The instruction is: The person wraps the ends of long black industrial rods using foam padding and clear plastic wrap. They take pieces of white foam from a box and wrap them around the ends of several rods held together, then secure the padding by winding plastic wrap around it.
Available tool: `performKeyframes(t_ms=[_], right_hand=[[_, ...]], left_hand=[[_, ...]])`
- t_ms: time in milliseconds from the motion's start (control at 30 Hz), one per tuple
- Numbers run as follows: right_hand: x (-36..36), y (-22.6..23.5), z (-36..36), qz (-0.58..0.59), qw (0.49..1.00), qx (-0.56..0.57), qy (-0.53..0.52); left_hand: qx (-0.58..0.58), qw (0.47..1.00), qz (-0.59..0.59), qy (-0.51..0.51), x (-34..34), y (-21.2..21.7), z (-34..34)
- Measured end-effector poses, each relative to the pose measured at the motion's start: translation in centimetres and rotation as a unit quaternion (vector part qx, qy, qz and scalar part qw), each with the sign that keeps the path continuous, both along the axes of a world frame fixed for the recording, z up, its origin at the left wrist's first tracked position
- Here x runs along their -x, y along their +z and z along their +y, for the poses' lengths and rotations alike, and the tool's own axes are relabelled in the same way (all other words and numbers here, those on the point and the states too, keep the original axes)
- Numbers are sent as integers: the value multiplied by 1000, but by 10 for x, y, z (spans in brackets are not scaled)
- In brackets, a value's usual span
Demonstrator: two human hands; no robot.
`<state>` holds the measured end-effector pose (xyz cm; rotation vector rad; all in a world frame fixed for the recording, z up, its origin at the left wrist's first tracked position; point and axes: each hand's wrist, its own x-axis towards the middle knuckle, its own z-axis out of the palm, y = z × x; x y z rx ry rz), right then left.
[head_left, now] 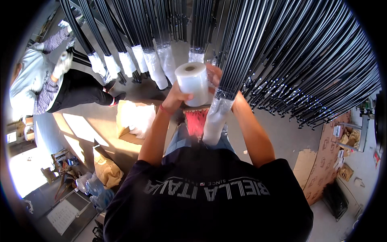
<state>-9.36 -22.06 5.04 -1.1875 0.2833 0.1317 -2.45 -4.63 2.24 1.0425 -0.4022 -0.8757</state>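
My left hand (177, 98) is closed round the near left side of a roll of clear stretch film (192, 86), its thumb across the front. The roll stands nearly upright, with its brown core showing on top. Beyond a hanging bundle of black rods (238, 48), my right hand (214, 76) reaches round to the roll's right side, its fingers bent against it and partly hidden. Clear film covers the bundle's lower end (216, 119), which hangs between my forearms in front of my body.
Several film-wrapped rod bundles (151, 64) hang at the far left. Many loose black rods (306, 68) fill the right. A co-worker (52, 84) in striped sleeves and gloves stands at the left. An open carton (123, 121) holding white material and a brown sack (107, 169) are on the floor.
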Motion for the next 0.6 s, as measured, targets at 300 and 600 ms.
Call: performKeyframes(t_ms=[300,600], right_hand=[[29,-6,-15,-170,958,-196,127],[37,-6,-21,-30,987,-146,58]], left_hand=[[2,996,71,48,27,39,27],[-40,993,-106,-12,30,62,20]])
